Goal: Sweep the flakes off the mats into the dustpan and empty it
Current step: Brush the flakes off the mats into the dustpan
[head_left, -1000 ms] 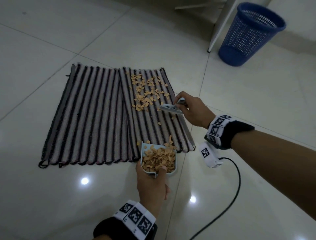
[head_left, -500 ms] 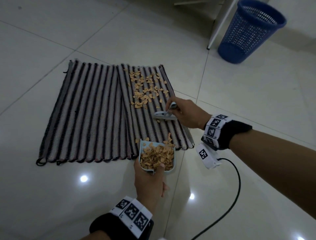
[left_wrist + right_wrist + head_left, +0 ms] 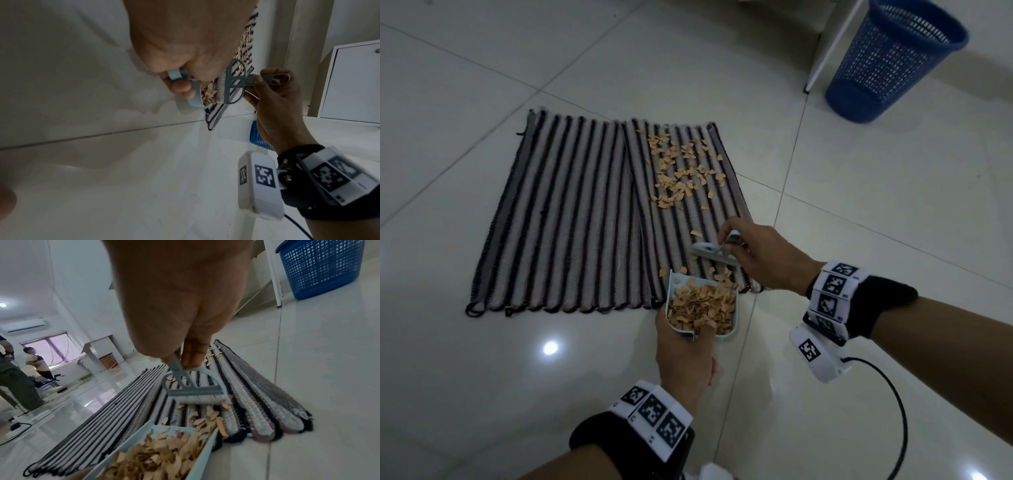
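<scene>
Item: my left hand (image 3: 685,356) grasps the dustpan (image 3: 734,317) at lower centre, heaped with flakes (image 3: 681,168), its lip on the mats (image 3: 571,219); my right hand (image 3: 763,260) grips the brush (image 3: 710,253) just above it

No readable text anywhere; the wristbands (image 3: 834,293) carry only square code markers

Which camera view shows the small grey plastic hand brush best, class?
The right wrist view: the small grey plastic hand brush fills the middle, its white bristles down on the striped mat. The left wrist view shows its open frame and handle sideways. The head view shows it small, partly hidden by the right hand.
</scene>
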